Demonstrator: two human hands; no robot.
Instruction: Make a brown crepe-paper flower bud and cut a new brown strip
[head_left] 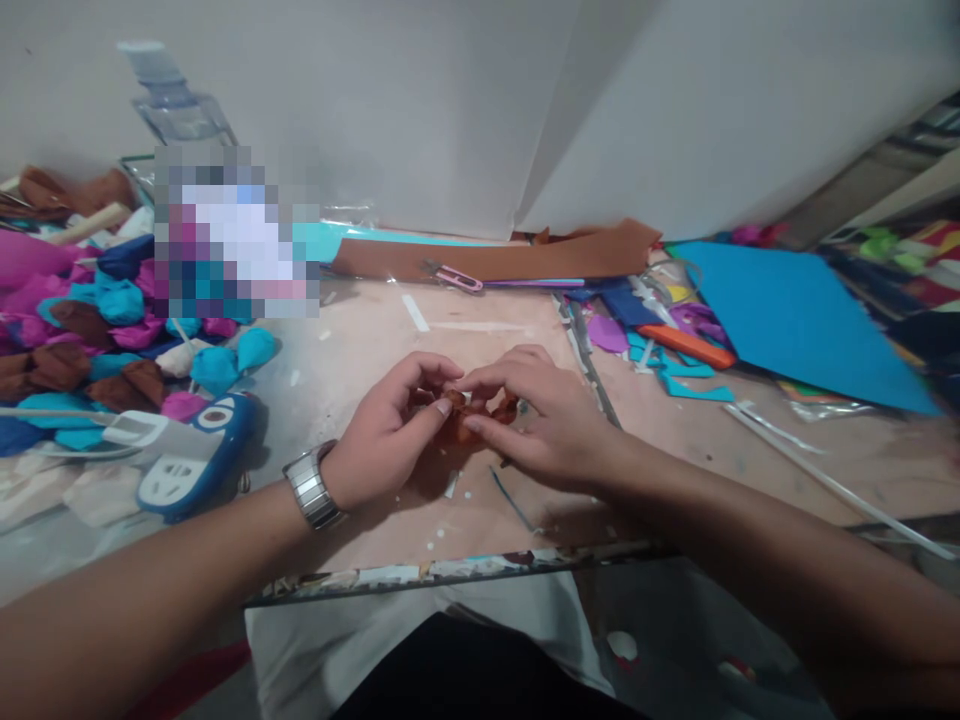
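Note:
Between my two hands is a small crumpled piece of brown paper (459, 428), held just above the table near its front edge. My left hand (397, 425), with a metal-banded watch (315, 487) on its wrist, pinches the left part of it between thumb and fingers. On the other side my right hand (544, 415) has its thumb and fingertips closed on the same piece. A whitish bit shows between the fingertips. The fingers hide much of the brown paper's shape.
Bundled coloured paper pieces (120, 300) pile up at left, beside a blue-and-white power strip (199, 455). Pink thread snips (456, 277) lie on a brown sheet (510, 262) at the back. At right are a blue sheet (810, 320), an orange cutter (690, 346) and a white stick (832, 475).

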